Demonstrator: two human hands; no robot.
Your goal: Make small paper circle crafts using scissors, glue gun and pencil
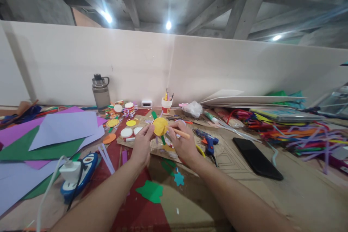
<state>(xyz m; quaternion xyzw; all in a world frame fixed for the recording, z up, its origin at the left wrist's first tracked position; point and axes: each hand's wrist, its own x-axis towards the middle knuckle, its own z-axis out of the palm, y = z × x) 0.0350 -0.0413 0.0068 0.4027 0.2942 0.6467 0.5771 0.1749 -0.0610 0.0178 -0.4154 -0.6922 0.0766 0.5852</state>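
My left hand (141, 146) pinches the left edge of a yellow paper disc (160, 126) with green strips sticking out above and below it. My right hand (184, 144) is closed on a tan pencil (181, 133) whose tip meets the disc's right side. Both hands hover over a brown cardboard sheet (220, 152) on the table. A blue glue gun (208, 142) lies just right of my right hand.
Purple, lilac and green paper sheets (51, 130) cover the left. A blue power strip with a white charger (77, 172) sits near my left forearm. A black phone (257, 158), coloured strips (299, 134), a grey bottle (100, 92), a pencil cup (166, 105) and paper discs (126, 132) surround the work.
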